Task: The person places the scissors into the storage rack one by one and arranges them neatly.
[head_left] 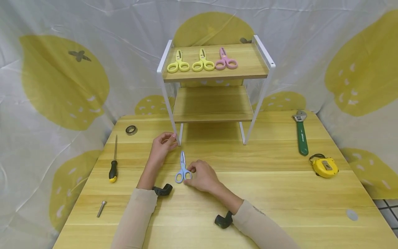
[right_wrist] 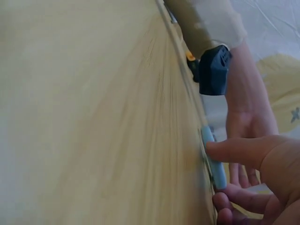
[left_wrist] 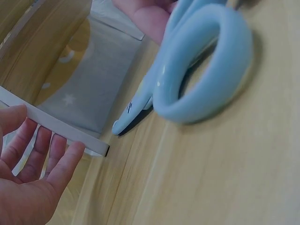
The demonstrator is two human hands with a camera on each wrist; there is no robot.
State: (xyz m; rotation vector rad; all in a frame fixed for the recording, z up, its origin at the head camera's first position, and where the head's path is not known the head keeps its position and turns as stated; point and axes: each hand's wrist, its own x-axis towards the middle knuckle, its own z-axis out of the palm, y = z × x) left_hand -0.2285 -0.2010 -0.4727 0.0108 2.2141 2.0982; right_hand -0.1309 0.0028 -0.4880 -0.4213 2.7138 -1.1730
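Observation:
The blue scissors (head_left: pixel 182 165) lie on the table in front of the shelf, blades pointing toward it. My right hand (head_left: pixel 203 175) pinches their right handle loop between thumb and fingers; in the right wrist view the blue handle (right_wrist: pixel 214 161) sits between thumb and fingertips. At the shelf's front left leg (head_left: pixel 172 121), my left hand (head_left: pixel 161 147) holds the white bar low down. The left wrist view has the left hand's thumb and fingers (left_wrist: pixel 63 164) along the bar (left_wrist: pixel 61 126). Two yellow scissors (head_left: pixel 178 64) and one pink pair (head_left: pixel 226 60) lie in a row on the top board.
A two-tier shelf (head_left: pixel 214 119) stands at the back. Left on the table are a ring-shaped bearing (head_left: pixel 131 130), a screwdriver (head_left: pixel 113 166) and a bolt (head_left: pixel 101 209). On the right lie a green-handled adjustable wrench (head_left: pixel 301 135), a yellow tape measure (head_left: pixel 325 167) and a grey disc (head_left: pixel 352 214).

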